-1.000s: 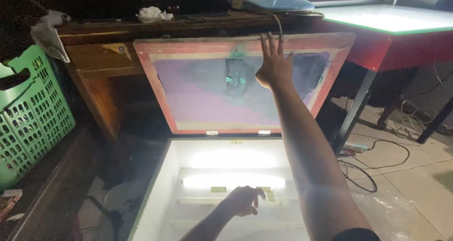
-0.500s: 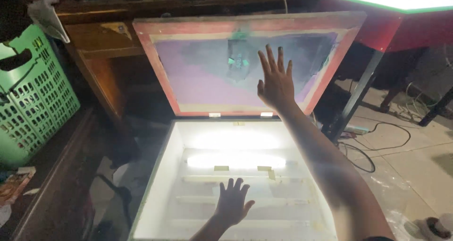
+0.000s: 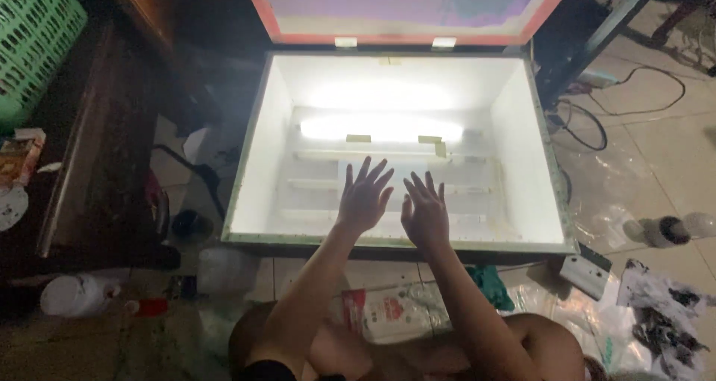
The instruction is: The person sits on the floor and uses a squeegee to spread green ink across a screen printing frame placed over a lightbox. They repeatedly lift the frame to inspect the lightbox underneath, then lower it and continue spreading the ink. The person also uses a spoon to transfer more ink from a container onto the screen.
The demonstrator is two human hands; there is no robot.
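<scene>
Over the glowing light box (image 3: 261, 164), the left hand (image 3: 363, 199) and right hand (image 3: 426, 215) are hovering side by side, fingers spreading wide, holding nothing, both just above its bright glass.

Both hands (image 3: 395, 202) lie on the light box (image 3: 257, 164), screen frame (image 3: 403, 39) behind.

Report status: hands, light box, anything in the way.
Left hand and right hand open, spread flat over lit light box. Hinged screen frame raised behind. Nothing between hands and box.
</scene>
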